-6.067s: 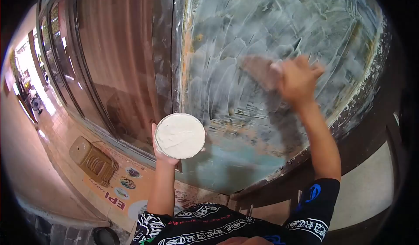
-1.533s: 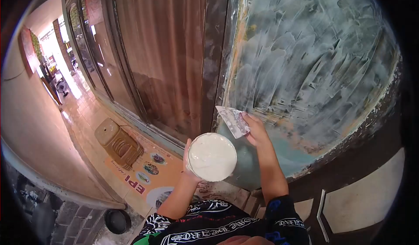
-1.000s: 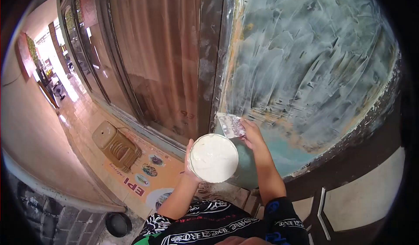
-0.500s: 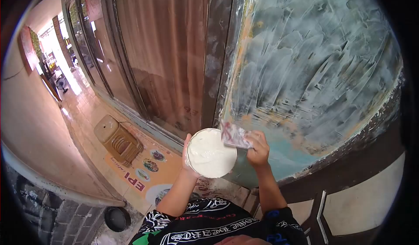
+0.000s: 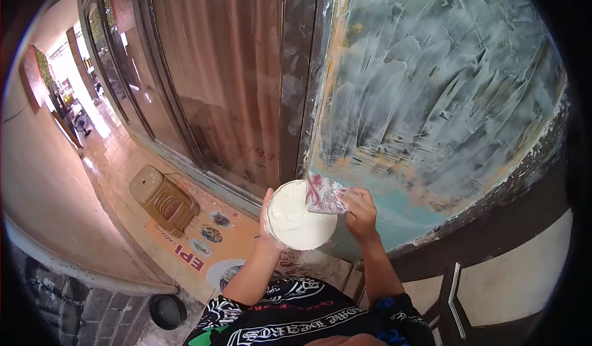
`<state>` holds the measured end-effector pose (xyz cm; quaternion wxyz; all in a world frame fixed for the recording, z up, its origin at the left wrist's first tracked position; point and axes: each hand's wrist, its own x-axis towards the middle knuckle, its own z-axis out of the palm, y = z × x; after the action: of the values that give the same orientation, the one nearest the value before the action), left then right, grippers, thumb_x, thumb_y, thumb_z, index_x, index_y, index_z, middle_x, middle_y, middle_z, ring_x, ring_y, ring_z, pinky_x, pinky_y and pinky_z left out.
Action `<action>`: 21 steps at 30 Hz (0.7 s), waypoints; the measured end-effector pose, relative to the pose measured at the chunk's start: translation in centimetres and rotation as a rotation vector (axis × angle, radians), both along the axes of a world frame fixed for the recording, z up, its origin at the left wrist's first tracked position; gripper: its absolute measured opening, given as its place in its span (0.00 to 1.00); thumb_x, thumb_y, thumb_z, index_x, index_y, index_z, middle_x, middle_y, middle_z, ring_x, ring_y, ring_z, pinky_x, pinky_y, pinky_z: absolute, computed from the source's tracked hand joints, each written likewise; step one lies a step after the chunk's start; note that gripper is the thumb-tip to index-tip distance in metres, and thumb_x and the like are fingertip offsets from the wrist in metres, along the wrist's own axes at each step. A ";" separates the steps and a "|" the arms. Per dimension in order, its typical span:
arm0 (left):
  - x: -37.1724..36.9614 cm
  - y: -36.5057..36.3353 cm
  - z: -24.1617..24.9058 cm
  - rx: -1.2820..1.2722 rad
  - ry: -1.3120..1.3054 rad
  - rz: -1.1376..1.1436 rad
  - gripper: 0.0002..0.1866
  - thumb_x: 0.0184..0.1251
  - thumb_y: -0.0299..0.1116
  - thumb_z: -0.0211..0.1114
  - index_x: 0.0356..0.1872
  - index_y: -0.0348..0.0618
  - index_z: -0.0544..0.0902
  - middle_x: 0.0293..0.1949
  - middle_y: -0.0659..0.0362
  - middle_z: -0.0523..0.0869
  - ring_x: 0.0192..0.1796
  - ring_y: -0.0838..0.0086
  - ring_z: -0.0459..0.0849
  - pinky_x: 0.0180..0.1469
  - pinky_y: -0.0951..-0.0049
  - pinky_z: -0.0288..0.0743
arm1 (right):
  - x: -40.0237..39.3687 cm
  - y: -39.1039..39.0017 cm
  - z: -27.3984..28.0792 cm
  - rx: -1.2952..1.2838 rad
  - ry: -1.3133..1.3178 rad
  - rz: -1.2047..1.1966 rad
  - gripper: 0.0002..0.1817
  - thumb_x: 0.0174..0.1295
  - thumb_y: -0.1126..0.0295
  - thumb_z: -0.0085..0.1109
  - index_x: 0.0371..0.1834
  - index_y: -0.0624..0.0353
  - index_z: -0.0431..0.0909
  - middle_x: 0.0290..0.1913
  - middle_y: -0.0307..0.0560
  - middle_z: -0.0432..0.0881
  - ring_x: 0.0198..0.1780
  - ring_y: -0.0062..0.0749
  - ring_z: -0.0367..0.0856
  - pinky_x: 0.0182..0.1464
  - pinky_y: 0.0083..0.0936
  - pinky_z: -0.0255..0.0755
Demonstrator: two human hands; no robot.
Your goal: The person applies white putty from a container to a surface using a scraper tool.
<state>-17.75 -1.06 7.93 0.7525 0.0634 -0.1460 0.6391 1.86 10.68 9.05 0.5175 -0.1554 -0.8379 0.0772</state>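
My left hand (image 5: 269,229) holds a round container of white putty (image 5: 299,223) from its left side, fingers wrapped round the rim and palm under it. In my right hand (image 5: 359,213) is a flat, putty-smeared scraper (image 5: 324,194), pinched at its right end. The scraper's left part overlaps the upper right rim of the container. Behind both hands rises a wall panel (image 5: 444,81) with rough grey-white putty strokes over blue-green paint.
A dark-framed window (image 5: 222,81) with a brown curtain stands left of the panel. On the tiled floor are a brown plastic stool (image 5: 161,195), an orange printed banner (image 5: 179,238) and a black round pan (image 5: 168,311). A low brick wall (image 5: 80,312) is at lower left.
My right hand has moved slightly left with the scraper, which now reaches further over the container. The view has shifted a little to the right.
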 end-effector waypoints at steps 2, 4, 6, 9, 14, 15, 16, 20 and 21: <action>-0.3 0.3 -1.4 -0.192 0.011 0.064 0.41 0.74 0.67 0.44 0.73 0.44 0.71 0.71 0.45 0.75 0.68 0.40 0.75 0.69 0.30 0.65 | -0.2 0.3 -0.3 -0.014 -0.004 -0.018 0.20 0.48 0.88 0.55 0.43 0.62 0.87 0.42 0.50 0.88 0.46 0.50 0.83 0.50 0.38 0.80; -0.2 0.2 -1.8 -0.124 0.176 0.100 0.41 0.75 0.68 0.42 0.73 0.44 0.71 0.72 0.44 0.73 0.70 0.41 0.73 0.70 0.32 0.64 | -0.2 0.8 -0.9 -0.024 -0.020 -0.061 0.19 0.48 0.88 0.57 0.43 0.62 0.87 0.41 0.50 0.88 0.44 0.50 0.82 0.49 0.37 0.79; -0.2 -0.1 -1.9 -0.132 0.209 0.117 0.42 0.74 0.68 0.42 0.73 0.44 0.71 0.73 0.44 0.71 0.70 0.39 0.72 0.69 0.30 0.64 | 0.0 1.6 -1.8 -0.029 -0.016 -0.077 0.18 0.49 0.88 0.57 0.43 0.63 0.87 0.41 0.50 0.87 0.44 0.49 0.82 0.49 0.37 0.78; -0.5 -0.1 -2.6 -0.238 0.252 0.157 0.43 0.73 0.70 0.43 0.74 0.45 0.70 0.74 0.44 0.70 0.71 0.37 0.71 0.68 0.27 0.63 | 0.6 2.1 -2.4 -0.045 -0.042 -0.126 0.17 0.50 0.88 0.58 0.41 0.63 0.87 0.41 0.50 0.87 0.43 0.49 0.81 0.48 0.38 0.76; -0.9 -0.6 -1.4 -0.176 0.227 0.154 0.43 0.72 0.70 0.43 0.74 0.45 0.71 0.72 0.45 0.73 0.70 0.39 0.73 0.70 0.29 0.63 | 1.3 1.9 -2.4 -0.095 -0.078 -0.277 0.15 0.51 0.87 0.57 0.41 0.64 0.86 0.41 0.50 0.86 0.44 0.49 0.80 0.48 0.39 0.74; -1.0 -0.6 -1.2 -0.140 0.198 0.145 0.43 0.72 0.70 0.43 0.74 0.45 0.71 0.72 0.45 0.73 0.70 0.38 0.73 0.69 0.29 0.63 | 1.3 1.4 -1.9 -0.070 -0.045 -0.230 0.15 0.51 0.86 0.57 0.41 0.64 0.86 0.41 0.50 0.86 0.44 0.50 0.79 0.49 0.39 0.74; -1.1 -0.7 -1.2 -0.107 0.168 0.136 0.44 0.72 0.71 0.43 0.74 0.45 0.71 0.72 0.45 0.73 0.70 0.38 0.73 0.69 0.28 0.63 | 1.2 0.8 -1.5 -0.048 -0.012 -0.183 0.15 0.52 0.85 0.57 0.41 0.64 0.86 0.42 0.50 0.86 0.44 0.50 0.79 0.49 0.40 0.74; -1.4 -0.5 -1.2 -0.064 0.101 0.100 0.43 0.73 0.69 0.43 0.73 0.45 0.71 0.71 0.44 0.74 0.69 0.39 0.74 0.68 0.29 0.65 | 0.7 -0.1 -0.8 -0.023 -0.058 -0.071 0.15 0.52 0.85 0.56 0.42 0.64 0.86 0.42 0.50 0.86 0.44 0.51 0.78 0.50 0.40 0.73; -1.6 -0.4 -1.4 -0.111 0.105 0.128 0.42 0.73 0.69 0.43 0.73 0.45 0.71 0.71 0.45 0.74 0.69 0.39 0.74 0.67 0.27 0.65 | 0.8 0.6 -1.1 -0.031 -0.080 -0.109 0.15 0.52 0.85 0.56 0.42 0.64 0.86 0.42 0.50 0.85 0.45 0.51 0.78 0.51 0.40 0.74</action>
<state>-19.40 -1.47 6.58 0.7191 0.0645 -0.0664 0.6887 2.64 11.27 7.93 0.4844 -0.2115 -0.8471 0.0555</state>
